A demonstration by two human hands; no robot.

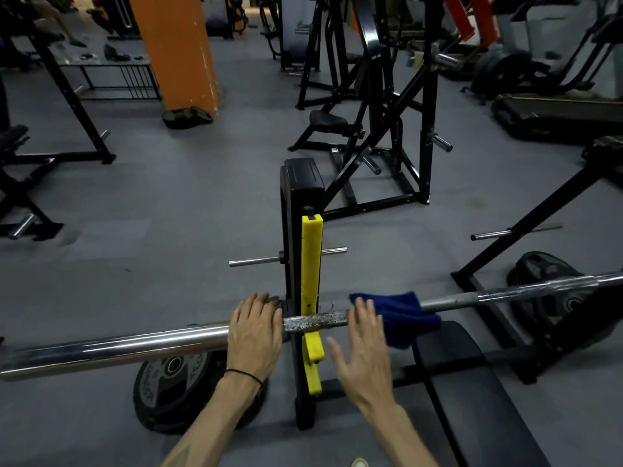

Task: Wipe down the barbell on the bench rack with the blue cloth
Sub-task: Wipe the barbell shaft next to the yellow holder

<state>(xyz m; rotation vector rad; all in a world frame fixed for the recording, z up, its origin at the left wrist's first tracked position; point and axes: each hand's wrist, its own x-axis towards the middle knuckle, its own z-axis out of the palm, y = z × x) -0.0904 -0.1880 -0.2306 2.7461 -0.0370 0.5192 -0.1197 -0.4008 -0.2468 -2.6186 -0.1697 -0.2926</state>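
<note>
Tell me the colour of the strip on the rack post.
Yellow. The strip runs down the black rack post, clearest in the head view.

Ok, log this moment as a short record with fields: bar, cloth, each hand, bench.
barbell: lies across the yellow rack hook
blue cloth: draped over the bar, right of the hook
left hand: rests flat on the bar, left of the hook
right hand: open, fingers at the cloth's near edge, not gripping
bench pad: below the bar, at right
</note>
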